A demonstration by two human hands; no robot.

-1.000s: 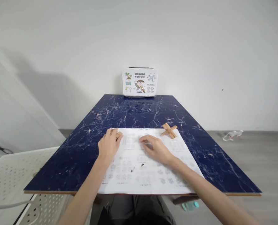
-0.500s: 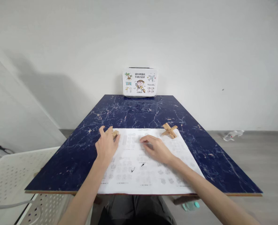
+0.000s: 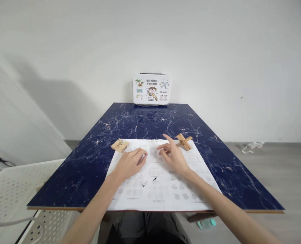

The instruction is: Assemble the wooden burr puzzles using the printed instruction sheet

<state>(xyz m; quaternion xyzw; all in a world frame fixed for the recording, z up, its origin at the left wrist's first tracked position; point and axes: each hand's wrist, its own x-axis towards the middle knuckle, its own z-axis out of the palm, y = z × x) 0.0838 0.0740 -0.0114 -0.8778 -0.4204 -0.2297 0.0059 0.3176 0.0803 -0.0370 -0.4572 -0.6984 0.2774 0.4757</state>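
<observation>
My left hand (image 3: pixel 131 163) is over the left part of a white printed sheet (image 3: pixel 150 200). Its fingers curl in towards the thumb, with nothing visible between them. Beyond it, at the sheet's upper left corner, lies a flat group of light wooden blocks (image 3: pixel 120 145), apart from the fingers. My right hand (image 3: pixel 174 157) hovers above the sheet's right half, index finger stretched out and the others loosely bent, holding nothing. A cross-shaped wooden puzzle (image 3: pixel 184 141) lies just past it at the upper right corner. Whether they touch I cannot tell.
The sheet lies at the near edge of a dark blue marbled table (image 3: pixel 150 122). A white case (image 3: pixel 152 89) with cartoon prints stands at the back against the wall. A perforated white surface (image 3: pixel 15 183) is at left. Plastic bottles (image 3: pixel 252 147) lie on the floor.
My left hand has left the wooden blocks and moved right and nearer, its fingers curling in. My right hand has shifted slightly, with its index finger now stretched out.
</observation>
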